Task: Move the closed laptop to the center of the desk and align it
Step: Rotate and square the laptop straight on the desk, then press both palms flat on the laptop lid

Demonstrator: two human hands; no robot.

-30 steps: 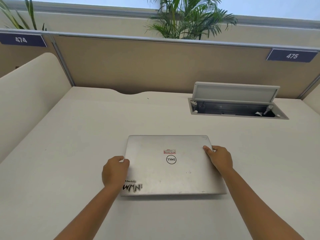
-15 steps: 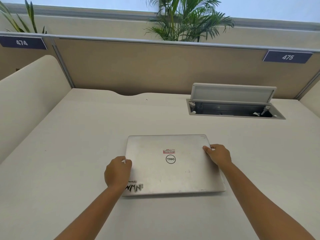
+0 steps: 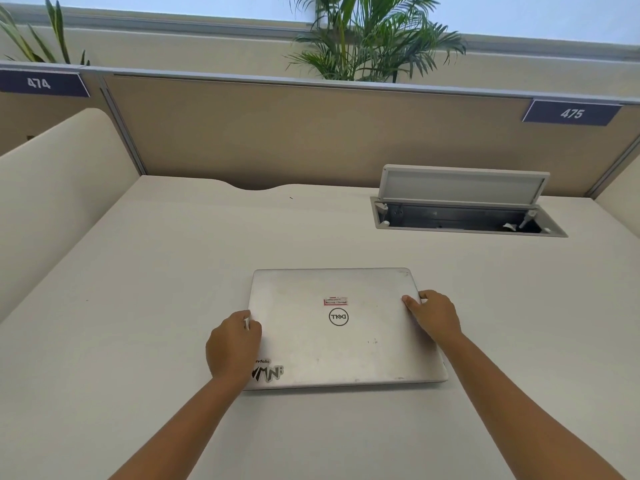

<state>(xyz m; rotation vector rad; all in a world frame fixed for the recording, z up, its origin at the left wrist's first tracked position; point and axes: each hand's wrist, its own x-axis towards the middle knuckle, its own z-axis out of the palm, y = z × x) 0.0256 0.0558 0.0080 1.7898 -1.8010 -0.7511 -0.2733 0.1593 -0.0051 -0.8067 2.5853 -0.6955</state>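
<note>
Head view. I see a closed silver Dell laptop (image 3: 343, 327) lying flat on the cream desk (image 3: 138, 306), roughly midway between the desk's side panels. Its long axis runs left to right, nearly parallel to the tan partition (image 3: 311, 133) at the back; the lid logo reads upside down from my position. The left hand (image 3: 233, 346) grips the laptop's left edge, fingers curled narrow around it, just beyond the black-and-white sticker (image 3: 268, 370) at the near left corner. The right hand (image 3: 434, 315) holds the right edge closer to the far corner, thumb (image 3: 410, 303) pressed on the lid, the other fingers wrapped over the side. A small red-bordered label (image 3: 335, 301) sits between the two hands, just beyond the logo. Well beyond the right fingers, an open cable tray (image 3: 464, 216) is set into the desk, lid raised.
</note>
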